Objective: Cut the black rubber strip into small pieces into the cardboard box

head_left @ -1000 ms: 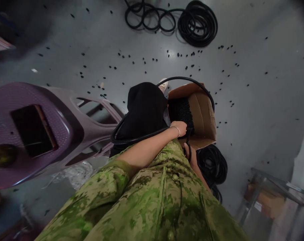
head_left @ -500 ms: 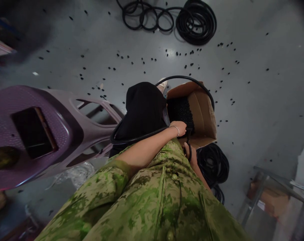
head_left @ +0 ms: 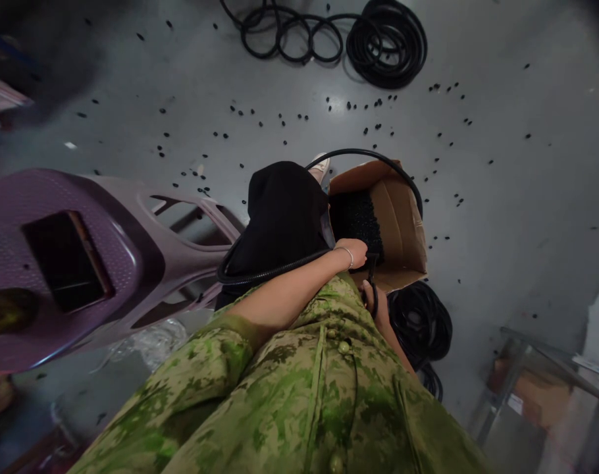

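My left hand (head_left: pixel 351 253), with a thin bracelet at the wrist, is closed over the near side of a cardboard box (head_left: pixel 403 224). A black ribbed hose (head_left: pixel 280 268) runs across my lap to this hand, which grips it; the fingertips are hidden. Just to the right and nearer my body, my right hand (head_left: pixel 376 304) is wrapped around a dark tool with a looped handle (head_left: pixel 374 296). The tool's upper end points toward the left fist; its exact kind is unclear. Many small black pieces (head_left: pixel 356 217) fill the bottom of the box.
On the left stands a purple plastic stool (head_left: pixel 126 263) carrying a phone (head_left: pixel 67 260). Coiled black hose (head_left: pixel 388 46) lies on the far floor, and another coil (head_left: pixel 420 322) beside the box. Small black rings are scattered over the grey floor. A metal rack (head_left: pixel 521 368) stands at right.
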Demonstrator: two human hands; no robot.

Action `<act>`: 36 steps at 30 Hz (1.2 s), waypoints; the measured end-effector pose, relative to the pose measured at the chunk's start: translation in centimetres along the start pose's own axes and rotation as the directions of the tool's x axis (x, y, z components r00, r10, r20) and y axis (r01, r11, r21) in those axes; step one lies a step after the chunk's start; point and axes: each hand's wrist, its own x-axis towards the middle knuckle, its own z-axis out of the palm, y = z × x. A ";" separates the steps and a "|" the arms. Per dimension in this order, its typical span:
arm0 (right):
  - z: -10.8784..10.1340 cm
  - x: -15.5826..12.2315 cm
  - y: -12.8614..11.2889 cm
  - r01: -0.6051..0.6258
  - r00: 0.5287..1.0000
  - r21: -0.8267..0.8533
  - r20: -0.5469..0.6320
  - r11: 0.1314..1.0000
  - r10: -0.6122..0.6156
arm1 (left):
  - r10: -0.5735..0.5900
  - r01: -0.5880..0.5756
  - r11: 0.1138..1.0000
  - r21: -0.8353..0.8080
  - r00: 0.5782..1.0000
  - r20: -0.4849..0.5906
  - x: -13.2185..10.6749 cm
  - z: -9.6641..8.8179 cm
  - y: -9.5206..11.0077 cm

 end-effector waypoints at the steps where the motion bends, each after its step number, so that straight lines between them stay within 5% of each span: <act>1: 0.0 0.0 0.0 0.000 1.000 -0.004 -0.002 1.000 0.000 | 0.001 -0.001 1.000 0.001 1.000 0.003 0.0 0.0 0.0; 21: 1.9 2.0 1.6 -0.003 0.985 -0.222 -0.168 0.975 -0.035 | -0.025 0.025 1.000 -0.019 1.000 0.001 0.7 0.2 0.0; 30: 1.7 1.8 1.6 0.011 0.987 -0.192 -0.154 0.981 -0.041 | -0.033 0.031 0.999 -0.036 0.998 -0.046 1.5 1.0 -0.4; 36: 0.5 0.7 1.3 0.036 0.998 -0.091 -0.047 0.995 -0.040 | -0.011 0.009 0.999 -0.034 0.999 -0.045 1.7 1.2 -0.4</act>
